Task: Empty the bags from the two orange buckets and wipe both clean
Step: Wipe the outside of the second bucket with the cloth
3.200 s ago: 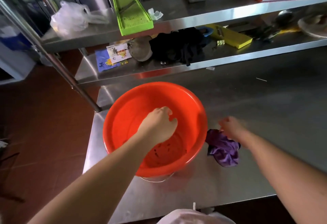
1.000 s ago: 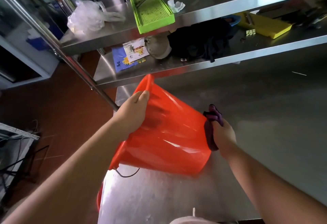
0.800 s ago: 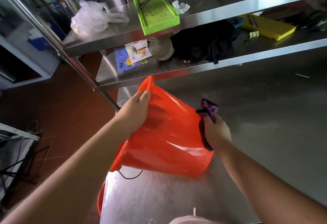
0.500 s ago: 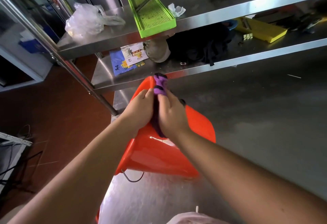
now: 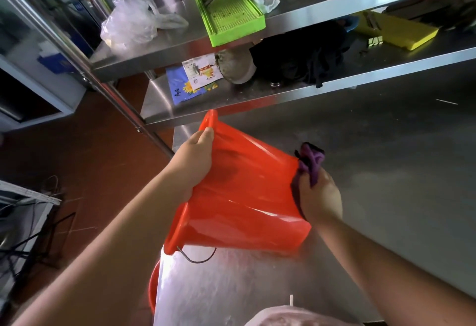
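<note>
An orange bucket (image 5: pixel 244 197) lies tipped on its side over the steel table (image 5: pixel 386 158), mouth toward 8 o'clock and base toward 3 o'clock, its wire handle (image 5: pixel 198 257) hanging below the rim at 6 o'clock. The left hand (image 5: pixel 193 163) grips the rim at the bucket's 11 o'clock side, thumb on the outer wall and fingers curled over the edge. The right hand (image 5: pixel 319 197) clutches a purple rag (image 5: pixel 309 163), fingers closed around it, and presses it against the base at 3 o'clock. Part of a second orange bucket (image 5: pixel 154 289) shows past the table's edge at 7 o'clock. On the shelves at 12 o'clock sit a green slicer (image 5: pixel 226 6), a clear bag (image 5: pixel 131 24) and a yellow slicer (image 5: pixel 396 29).
</note>
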Available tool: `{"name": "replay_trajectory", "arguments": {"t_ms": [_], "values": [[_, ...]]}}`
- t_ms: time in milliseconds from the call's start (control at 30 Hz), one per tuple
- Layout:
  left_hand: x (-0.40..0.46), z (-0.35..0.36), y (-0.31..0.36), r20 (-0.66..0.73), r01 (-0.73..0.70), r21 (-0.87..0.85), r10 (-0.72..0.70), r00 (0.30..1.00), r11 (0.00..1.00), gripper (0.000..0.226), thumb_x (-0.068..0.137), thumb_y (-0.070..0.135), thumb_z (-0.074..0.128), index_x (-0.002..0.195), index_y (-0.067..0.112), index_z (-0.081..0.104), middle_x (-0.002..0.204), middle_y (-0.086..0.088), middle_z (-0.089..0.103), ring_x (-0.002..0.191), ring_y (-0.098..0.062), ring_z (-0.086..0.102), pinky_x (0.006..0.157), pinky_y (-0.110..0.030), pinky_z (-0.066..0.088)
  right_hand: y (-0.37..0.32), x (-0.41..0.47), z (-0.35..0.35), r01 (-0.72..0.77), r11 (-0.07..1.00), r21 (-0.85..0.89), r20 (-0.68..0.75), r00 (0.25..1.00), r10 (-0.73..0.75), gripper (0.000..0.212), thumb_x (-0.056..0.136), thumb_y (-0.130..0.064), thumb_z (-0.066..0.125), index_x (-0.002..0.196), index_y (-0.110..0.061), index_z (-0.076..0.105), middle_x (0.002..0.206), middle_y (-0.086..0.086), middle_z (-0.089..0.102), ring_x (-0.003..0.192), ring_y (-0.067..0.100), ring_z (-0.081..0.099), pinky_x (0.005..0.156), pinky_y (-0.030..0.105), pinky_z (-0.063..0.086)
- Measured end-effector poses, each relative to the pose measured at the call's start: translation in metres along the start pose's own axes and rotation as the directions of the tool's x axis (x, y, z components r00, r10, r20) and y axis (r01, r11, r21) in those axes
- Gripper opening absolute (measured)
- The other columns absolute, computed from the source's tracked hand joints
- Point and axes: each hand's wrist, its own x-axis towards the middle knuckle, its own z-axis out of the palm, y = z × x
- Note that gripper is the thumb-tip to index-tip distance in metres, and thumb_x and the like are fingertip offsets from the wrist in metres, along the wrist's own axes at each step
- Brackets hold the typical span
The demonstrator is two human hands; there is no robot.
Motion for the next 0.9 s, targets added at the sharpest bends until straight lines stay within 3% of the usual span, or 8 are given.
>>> {"name": "replay_trajectory", "arguments": {"t_ms": [133, 267, 367, 433, 500, 600, 700, 900], "values": [[-0.009, 0.008, 0.011, 0.044, 0.024, -0.047, -0.021, 0.999, 0.999, 0.054, 0.094, 0.071, 0.043, 0.135, 0.043, 0.063, 0.129, 0.001, 0.068, 0.120, -0.029, 0.065, 0.107, -0.054, 0.050, 0.015, 0.009, -0.003, -0.271, 0.959, 0.081, 0.053, 0.962, 0.267, 0.031, 0.097, -0.042, 0.046, 0.115, -0.023, 0.062, 0.102, 0.013, 0.069, 0.102, 0.037, 0.065, 0.077, 0.032, 0.041], [-0.012, 0.019, 0.026, 0.006, 0.016, 0.036, -0.016, 1.000, 0.999, 0.056, 0.100, 0.067, 0.042, 0.116, 0.020, 0.068, 0.098, -0.004, 0.069, 0.089, -0.023, 0.067, 0.096, -0.043, 0.053, 0.019, 0.015, -0.021, -0.315, 0.938, 0.146, 0.043, 0.949, 0.313, 0.042, 0.085, -0.049, 0.045, 0.102, -0.020, 0.068, 0.092, 0.006, 0.071, 0.092, 0.033, 0.067, 0.078, 0.036, 0.052], [-0.014, 0.027, 0.024, 0.082, 0.153, -0.180, -0.140, 0.987, 0.972, 0.039, 0.095, 0.056, 0.054, 0.092, 0.020, 0.070, 0.094, -0.013, 0.075, 0.089, -0.034, 0.073, 0.097, -0.051, 0.057, 0.025, 0.025, -0.046, -0.321, 0.940, 0.118, 0.018, 0.947, 0.321, 0.044, 0.078, -0.053, 0.044, 0.092, -0.018, 0.068, 0.085, 0.006, 0.070, 0.087, 0.033, 0.067, 0.078, 0.039, 0.055], [-0.013, 0.035, 0.022, 0.172, 0.199, -0.281, -0.154, 0.973, 0.939, 0.034, 0.095, 0.040, 0.055, 0.083, 0.013, 0.073, 0.082, -0.012, 0.074, 0.072, -0.030, 0.073, 0.084, -0.048, 0.061, 0.028, 0.038, -0.062, -0.308, 0.947, 0.088, -0.014, 0.951, 0.310, 0.044, 0.081, -0.051, 0.047, 0.102, -0.019, 0.067, 0.093, 0.008, 0.071, 0.091, 0.033, 0.066, 0.079, 0.037, 0.052], [-0.014, 0.042, 0.020, 0.227, 0.205, -0.326, -0.134, 0.965, 0.923, 0.031, 0.099, 0.033, 0.057, 0.091, 0.010, 0.076, 0.080, -0.012, 0.078, 0.067, -0.027, 0.076, 0.067, -0.044, 0.063, 0.032, 0.047, -0.073, -0.307, 0.950, 0.060, -0.035, 0.950, 0.309, 0.041, 0.085, -0.048, 0.048, 0.110, -0.019, 0.064, 0.100, 0.010, 0.071, 0.096, 0.034, 0.066, 0.081, 0.036, 0.050], [-0.024, 0.050, 0.011, 0.292, 0.180, -0.302, -0.089, 0.952, 0.936, 0.037, 0.097, 0.048, 0.060, 0.124, 0.027, 0.073, 0.105, -0.009, 0.081, 0.090, -0.028, 0.080, 0.080, -0.048, 0.064, 0.037, 0.050, -0.081, -0.298, 0.953, 0.057, -0.012, 0.954, 0.300, 0.046, 0.083, -0.050, 0.044, 0.107, -0.016, 0.064, 0.098, 0.011, 0.071, 0.095, 0.035, 0.066, 0.080, 0.037, 0.051], [-0.036, 0.059, 0.003, 0.231, 0.119, -0.282, -0.053, 0.971, 0.952, 0.038, 0.092, 0.061, 0.054, 0.121, 0.046, 0.072, 0.112, 0.000, 0.079, 0.104, -0.028, 0.076, 0.093, -0.053, 0.061, 0.037, 0.050, -0.083, -0.261, 0.965, 0.011, -0.020, 0.965, 0.261, 0.043, 0.089, -0.045, 0.044, 0.115, -0.018, 0.064, 0.108, 0.015, 0.071, 0.103, 0.037, 0.064, 0.078, 0.033, 0.042], [-0.041, 0.070, 0.021, 0.211, 0.103, -0.155, -0.069, 0.975, 0.983, 0.047, 0.098, 0.064, 0.039, 0.137, 0.048, 0.060, 0.139, -0.003, 0.066, 0.127, -0.034, 0.063, 0.106, -0.057, 0.051, -0.030, 0.036, -0.071, -0.037, 0.995, -0.092, 0.089, 0.995, 0.045, 0.031, 0.096, -0.039, 0.041, 0.112, -0.022, 0.063, 0.113, 0.019, 0.070, 0.104, 0.038, 0.064, 0.077, 0.036, 0.040]]}}
